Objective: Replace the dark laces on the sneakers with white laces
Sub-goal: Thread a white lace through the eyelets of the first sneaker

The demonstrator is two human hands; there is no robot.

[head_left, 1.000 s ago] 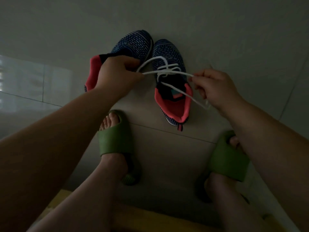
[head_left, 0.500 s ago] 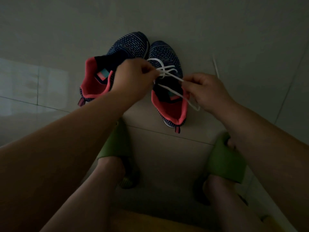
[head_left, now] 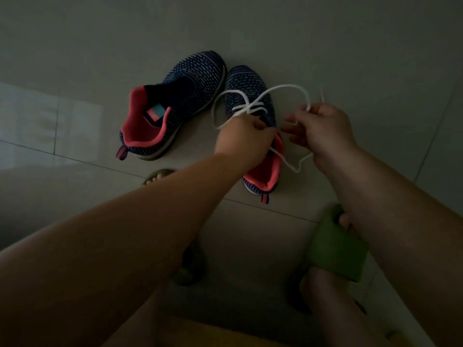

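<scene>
Both sneakers sit upper centre: the left sneaker [head_left: 175,106] has no lace, the right sneaker [head_left: 250,96] is part-laced w/ the white lace [head_left: 250,106]. Your left hand [head_left: 244,139] pinches one strand at the tongue; your right hand [head_left: 323,131] is curled round the other loop. Even up both ends, keep tension equal, and feed the tip flat thru the next eyelet.

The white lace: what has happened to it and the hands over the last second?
The left hand moved right, from the left sneaker onto the right sneaker. The white lace, earlier taut between the hands, now bows in loose loops. The right hand still pinches it. Both sneakers stayed put.
</scene>
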